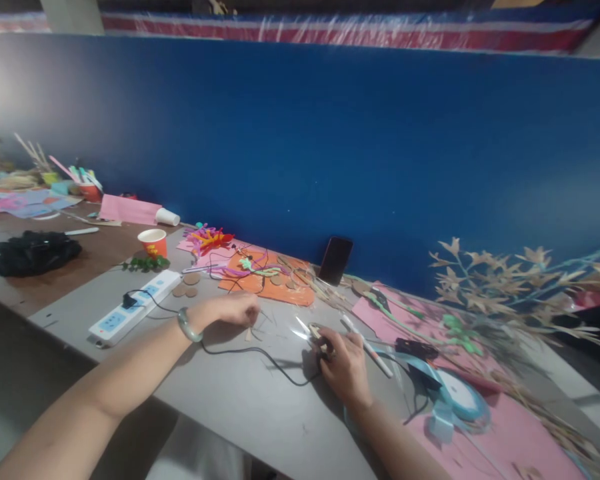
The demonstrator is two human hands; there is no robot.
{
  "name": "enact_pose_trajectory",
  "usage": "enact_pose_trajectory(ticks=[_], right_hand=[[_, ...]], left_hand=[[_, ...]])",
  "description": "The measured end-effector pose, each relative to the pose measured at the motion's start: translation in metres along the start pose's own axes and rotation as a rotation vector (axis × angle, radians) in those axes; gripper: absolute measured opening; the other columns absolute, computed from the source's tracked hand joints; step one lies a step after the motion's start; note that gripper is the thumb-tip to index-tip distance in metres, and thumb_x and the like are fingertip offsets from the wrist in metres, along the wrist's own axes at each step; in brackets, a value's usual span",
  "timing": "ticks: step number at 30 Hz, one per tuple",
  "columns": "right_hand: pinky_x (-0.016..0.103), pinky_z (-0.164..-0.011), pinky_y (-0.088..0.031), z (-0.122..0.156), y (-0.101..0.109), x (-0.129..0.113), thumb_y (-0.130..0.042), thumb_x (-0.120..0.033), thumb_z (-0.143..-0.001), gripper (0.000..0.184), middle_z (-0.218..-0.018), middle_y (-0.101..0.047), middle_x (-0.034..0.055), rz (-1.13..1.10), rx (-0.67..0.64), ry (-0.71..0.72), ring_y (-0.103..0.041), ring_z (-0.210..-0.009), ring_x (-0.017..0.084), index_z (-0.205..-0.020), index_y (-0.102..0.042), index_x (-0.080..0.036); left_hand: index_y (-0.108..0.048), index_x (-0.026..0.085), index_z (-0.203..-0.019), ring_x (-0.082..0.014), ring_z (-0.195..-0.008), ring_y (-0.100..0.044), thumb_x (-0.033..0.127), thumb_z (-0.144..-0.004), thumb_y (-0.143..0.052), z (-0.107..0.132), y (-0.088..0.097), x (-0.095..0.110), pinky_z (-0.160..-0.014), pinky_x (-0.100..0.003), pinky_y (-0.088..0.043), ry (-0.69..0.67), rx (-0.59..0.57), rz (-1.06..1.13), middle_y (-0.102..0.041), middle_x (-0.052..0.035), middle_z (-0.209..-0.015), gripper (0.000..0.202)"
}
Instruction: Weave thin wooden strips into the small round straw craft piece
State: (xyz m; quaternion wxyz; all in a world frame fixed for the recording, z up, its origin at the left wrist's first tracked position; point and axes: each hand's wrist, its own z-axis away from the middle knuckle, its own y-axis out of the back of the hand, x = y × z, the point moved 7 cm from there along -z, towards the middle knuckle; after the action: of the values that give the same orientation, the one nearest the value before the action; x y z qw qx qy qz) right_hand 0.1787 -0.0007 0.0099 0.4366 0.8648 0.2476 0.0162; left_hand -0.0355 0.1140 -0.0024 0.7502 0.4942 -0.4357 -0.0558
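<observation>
My left hand (240,309), a pale bangle (190,325) on its wrist, is over the grey table (260,413) with its fingers curled together. A small beige scrap (249,334) shows just below its fingertips; whether they pinch it I cannot tell. Farther right, my right hand (344,363) has its fingers closed round something mostly hidden, with a small pale end showing beyond the fingertips. A black cord (275,360) runs from near my left wrist to below my right hand. Beside my right hand lies a white marker-like stick (367,347).
A power strip (137,307) with a black plug lies left of a paper cup (153,244). Orange sheet (300,295), round wooden discs (191,292) and a propped phone (336,260) are ahead. Blue ribbon roll (463,393) and dried leafy branches (455,273) are right; black bag (33,252) left.
</observation>
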Motion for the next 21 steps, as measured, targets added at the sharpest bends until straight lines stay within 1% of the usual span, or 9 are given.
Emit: enact_pose_trajectory(ticks=[2,5,7,9,11,13,15,18,21], right_hand=[[0.036,-0.073,-0.036,0.001,-0.002,0.0,-0.049,-0.011,-0.067,0.034,-0.078,-0.068,0.0018,-0.019,-0.02,-0.003,-0.059,-0.063,0.018,-0.099,-0.054,-0.021],[0.036,-0.073,-0.038,0.001,-0.002,-0.002,-0.052,-0.012,-0.068,0.03,-0.077,-0.067,0.0009,-0.066,-0.006,-0.024,-0.058,-0.062,0.017,-0.096,-0.055,-0.02],[0.036,-0.073,-0.04,0.001,0.001,-0.004,-0.055,-0.014,-0.07,0.025,-0.073,-0.066,0.0001,-0.113,0.036,-0.073,-0.057,-0.063,0.017,-0.093,-0.057,-0.022],[0.035,-0.07,-0.044,0.002,0.004,-0.005,-0.06,-0.018,-0.073,0.018,-0.072,-0.065,0.0006,-0.18,0.071,-0.139,-0.057,-0.066,0.018,-0.09,-0.058,-0.023],[0.034,-0.067,-0.047,0.002,0.006,-0.008,-0.065,-0.025,-0.073,0.016,-0.077,-0.066,0.0029,-0.278,0.069,-0.188,-0.057,-0.071,0.02,-0.088,-0.059,-0.023],[0.034,-0.066,-0.05,0.002,0.006,-0.011,-0.068,-0.03,-0.072,0.02,-0.082,-0.066,0.0051,-0.391,0.048,-0.226,-0.059,-0.076,0.021,-0.089,-0.06,-0.023],[0.034,-0.066,-0.052,0.004,0.005,-0.013,-0.069,-0.03,-0.073,0.022,-0.087,-0.066,0.0062,-0.491,0.036,-0.27,-0.062,-0.078,0.021,-0.091,-0.059,-0.023],[0.033,-0.066,-0.052,0.006,0.004,-0.016,-0.067,-0.028,-0.075,0.022,-0.089,-0.067,0.0057,-0.599,0.052,-0.305,-0.064,-0.077,0.019,-0.094,-0.057,-0.023],[0.032,-0.065,-0.052,0.008,0.004,-0.016,-0.065,-0.026,-0.075,0.023,-0.086,-0.068,0.0047,-0.635,0.093,-0.32,-0.065,-0.074,0.019,-0.096,-0.056,-0.022]], left_hand=[[-0.069,0.018,-0.069,-0.0144,-0.063,-0.056,0.018,-0.06,-0.062,-0.001,-0.002,0.0,-0.054,-0.021,-0.037,-0.033,-0.046,0.065,-0.065,-0.0031,-0.071,0.011],[-0.068,0.015,-0.077,-0.0135,-0.064,-0.057,0.025,-0.065,-0.066,-0.002,-0.007,0.008,-0.058,-0.021,-0.04,-0.053,-0.061,0.303,-0.065,-0.0033,-0.073,0.016],[-0.067,0.014,-0.079,-0.0127,-0.065,-0.057,0.031,-0.066,-0.069,-0.001,-0.018,0.021,-0.059,-0.022,-0.042,-0.067,-0.085,0.49,-0.065,-0.0032,-0.073,0.022],[-0.065,0.013,-0.081,-0.0116,-0.066,-0.056,0.032,-0.066,-0.07,0.001,-0.032,0.038,-0.061,-0.022,-0.042,-0.074,-0.087,0.672,-0.064,-0.003,-0.074,0.025],[-0.064,0.013,-0.084,-0.0105,-0.061,-0.054,0.033,-0.069,-0.067,0.003,-0.046,0.049,-0.056,-0.021,-0.041,-0.032,-0.061,0.791,-0.063,-0.0023,-0.072,0.026],[-0.064,0.012,-0.082,-0.0098,-0.06,-0.053,0.033,-0.071,-0.065,0.004,-0.055,0.06,-0.056,-0.02,-0.04,-0.035,-0.036,0.806,-0.062,-0.0017,-0.07,0.023],[-0.065,0.012,-0.08,-0.0096,-0.061,-0.052,0.031,-0.072,-0.064,0.005,-0.06,0.066,-0.056,-0.02,-0.04,-0.045,-0.024,0.796,-0.06,-0.0008,-0.068,0.021],[-0.066,0.012,-0.079,-0.009,-0.059,-0.05,0.028,-0.072,-0.063,0.003,-0.061,0.07,-0.055,-0.019,-0.038,-0.051,-0.033,0.76,-0.059,0.0004,-0.064,0.018],[-0.067,0.012,-0.078,-0.0092,-0.059,-0.05,0.025,-0.071,-0.061,-0.001,-0.058,0.072,-0.056,-0.02,-0.038,-0.066,-0.023,0.707,-0.06,0.0005,-0.065,0.016]])
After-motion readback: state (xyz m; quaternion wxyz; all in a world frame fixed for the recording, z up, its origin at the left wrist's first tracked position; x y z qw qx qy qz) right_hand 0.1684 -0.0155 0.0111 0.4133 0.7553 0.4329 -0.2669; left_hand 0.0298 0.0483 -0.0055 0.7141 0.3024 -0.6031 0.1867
